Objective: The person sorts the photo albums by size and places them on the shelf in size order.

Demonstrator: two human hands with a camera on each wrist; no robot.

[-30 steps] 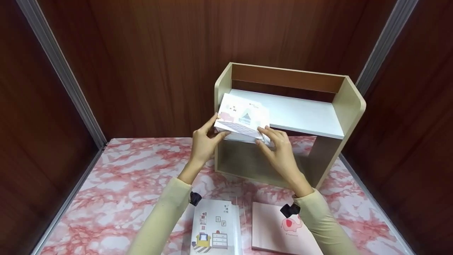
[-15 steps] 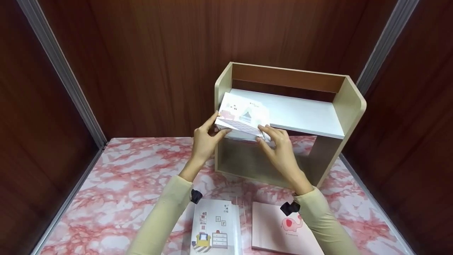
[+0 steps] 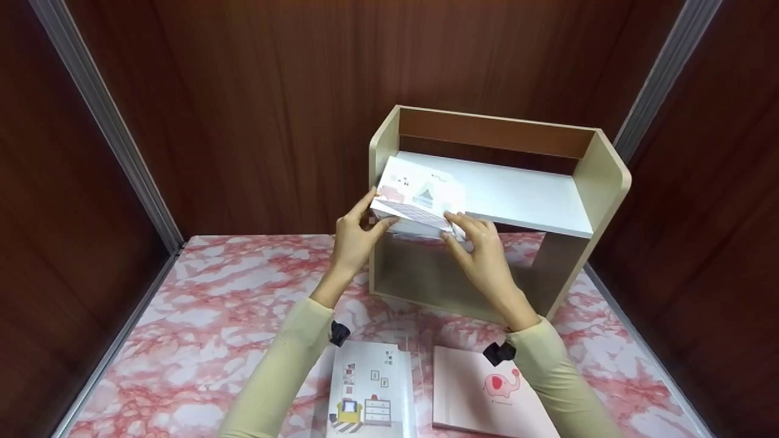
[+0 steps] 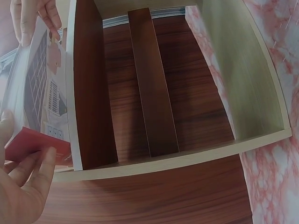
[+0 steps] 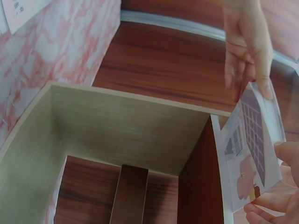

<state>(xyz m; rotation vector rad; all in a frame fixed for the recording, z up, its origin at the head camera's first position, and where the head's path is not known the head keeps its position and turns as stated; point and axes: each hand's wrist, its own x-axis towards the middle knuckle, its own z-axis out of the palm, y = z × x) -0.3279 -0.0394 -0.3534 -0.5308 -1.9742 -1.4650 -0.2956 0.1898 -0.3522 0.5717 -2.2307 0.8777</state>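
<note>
Left hand (image 3: pixel 354 240) and right hand (image 3: pixel 485 250) pinch a tilted book (image 3: pixel 417 191) (mostly white) at the left of the shelf (image 3: pixel 523 198)

The book (image 3: pixel 419 190) looks like smooth paper, the shelf unit (image 3: pixel 602 182) like matt wood.

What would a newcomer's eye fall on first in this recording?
Probably the thick white illustrated book, held by the left hand and right hand at the left end of the pale wood-toned shelf unit. Next, the pink elephant-printed book on the red-and-white marbled tabletop, low in the head view.
</note>
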